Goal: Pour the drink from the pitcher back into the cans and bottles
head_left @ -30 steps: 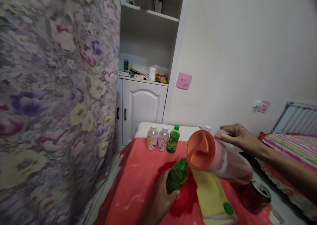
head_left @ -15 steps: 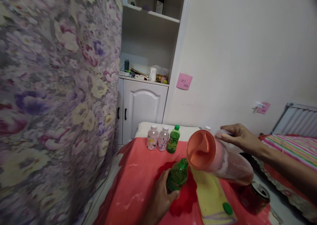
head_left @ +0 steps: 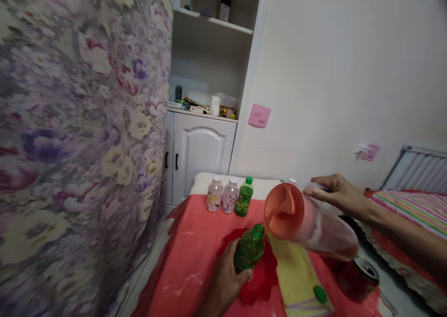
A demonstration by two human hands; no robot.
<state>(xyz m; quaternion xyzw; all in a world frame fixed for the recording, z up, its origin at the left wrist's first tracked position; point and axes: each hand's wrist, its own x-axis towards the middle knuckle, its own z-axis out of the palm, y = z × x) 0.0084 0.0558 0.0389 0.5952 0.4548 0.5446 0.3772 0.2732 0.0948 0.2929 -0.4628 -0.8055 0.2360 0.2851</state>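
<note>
My left hand is closed around an uncapped green plastic bottle, tilted slightly right above a red scalloped dish. By its handle, my right hand grips a clear pitcher with an orange top. The pitcher lies nearly on its side, its orange mouth close to the bottle's neck. Some liquid shows inside the pitcher; I cannot tell whether any is flowing out. A green cap rests on a yellow cloth below the pitcher.
Two clear printed bottles and a capped green bottle stand at the back of the red-covered table. A dark red can is at the right. A floral curtain hangs left; a bed is at the right.
</note>
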